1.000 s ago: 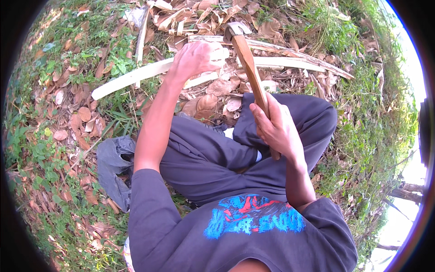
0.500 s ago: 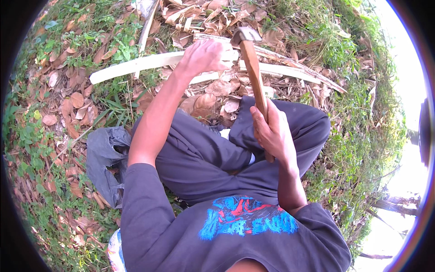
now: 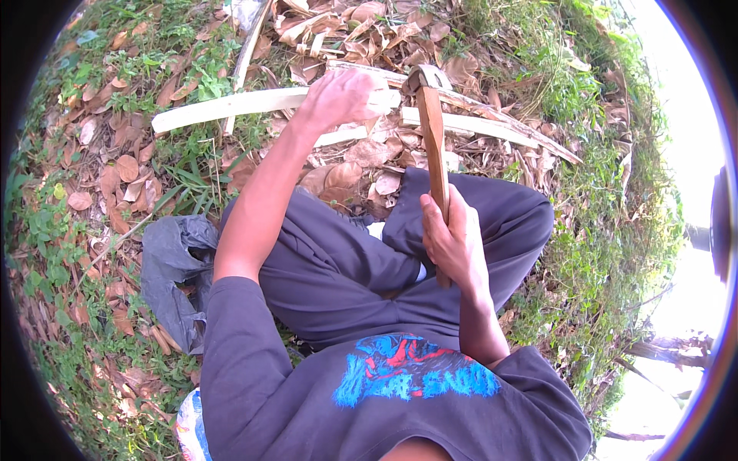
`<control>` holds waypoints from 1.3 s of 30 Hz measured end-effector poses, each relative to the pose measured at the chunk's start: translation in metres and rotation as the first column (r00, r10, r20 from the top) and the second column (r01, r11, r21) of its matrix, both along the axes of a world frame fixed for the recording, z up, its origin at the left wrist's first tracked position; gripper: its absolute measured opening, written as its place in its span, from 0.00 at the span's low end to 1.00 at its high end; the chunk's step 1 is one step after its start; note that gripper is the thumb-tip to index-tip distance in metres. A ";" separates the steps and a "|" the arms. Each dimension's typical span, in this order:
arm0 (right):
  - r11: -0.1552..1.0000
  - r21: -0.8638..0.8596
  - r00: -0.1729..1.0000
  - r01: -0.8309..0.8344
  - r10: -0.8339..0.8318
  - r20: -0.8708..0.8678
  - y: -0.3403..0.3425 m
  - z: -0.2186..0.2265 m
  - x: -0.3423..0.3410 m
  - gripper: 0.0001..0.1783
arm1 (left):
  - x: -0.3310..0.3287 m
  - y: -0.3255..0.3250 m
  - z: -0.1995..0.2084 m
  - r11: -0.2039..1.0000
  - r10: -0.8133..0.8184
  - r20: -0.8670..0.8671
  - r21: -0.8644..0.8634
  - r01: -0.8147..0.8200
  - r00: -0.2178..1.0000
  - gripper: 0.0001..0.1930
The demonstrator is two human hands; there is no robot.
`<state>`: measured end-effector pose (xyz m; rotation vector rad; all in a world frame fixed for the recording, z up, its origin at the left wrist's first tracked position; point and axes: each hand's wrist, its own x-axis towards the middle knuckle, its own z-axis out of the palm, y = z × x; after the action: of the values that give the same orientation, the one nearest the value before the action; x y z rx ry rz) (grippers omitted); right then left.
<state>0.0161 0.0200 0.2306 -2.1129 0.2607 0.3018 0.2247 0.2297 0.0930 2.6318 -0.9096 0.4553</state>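
A wooden-handled hammer (image 3: pixel 433 138) with a metal head stands up from my right hand (image 3: pixel 453 238), whose fingers wrap the lower handle above my crossed legs. Its head is close to the right of my left hand (image 3: pixel 350 96). That hand is closed over pale wood; its fingertips are washed out by bright light, and what they grip is hidden. A long pale wooden strip (image 3: pixel 223 109) runs leftward from under my left wrist. Right of the hand, another pale length (image 3: pixel 477 127) shows; whether both are one piece I cannot tell.
Rough brown split wood (image 3: pixel 530 134) lies behind the pale lengths. Another narrow strip (image 3: pixel 244 65) extends toward the far side. Dry leaves (image 3: pixel 346 175) and grass (image 3: pixel 600 223) cover the ground. A crumpled dark plastic bag (image 3: pixel 173 269) lies by my left leg.
The hammer head has come down slightly and a little to the right, its handle now more upright. My right hand has shifted slightly left and nearer me. My left hand stays nearly in place.
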 end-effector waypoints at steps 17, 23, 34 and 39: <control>0.936 0.328 0.988 0.125 -0.088 -0.127 -0.004 -0.036 -0.010 0.11 | 0.022 0.009 0.037 0.989 -0.078 -0.565 -0.148 -0.008 0.821 0.22; 0.908 0.400 0.989 0.122 -0.075 -0.130 -0.005 -0.073 -0.014 0.11 | 0.023 0.003 0.044 0.994 -0.075 -0.605 -0.106 0.013 0.793 0.26; 0.930 0.365 0.992 0.034 0.012 -0.123 -0.021 -0.093 -0.023 0.14 | 0.027 0.001 0.046 0.983 -0.153 -0.620 -0.178 0.052 0.770 0.18; 0.936 0.350 0.985 0.038 0.025 -0.173 -0.023 -0.090 -0.032 0.13 | 0.021 -0.004 0.056 0.967 -0.204 -0.621 -0.251 0.055 0.757 0.18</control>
<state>-0.0159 -0.0033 0.1404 -1.7327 0.2930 0.4943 0.2462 0.2253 0.1491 2.2390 -0.7404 -0.3665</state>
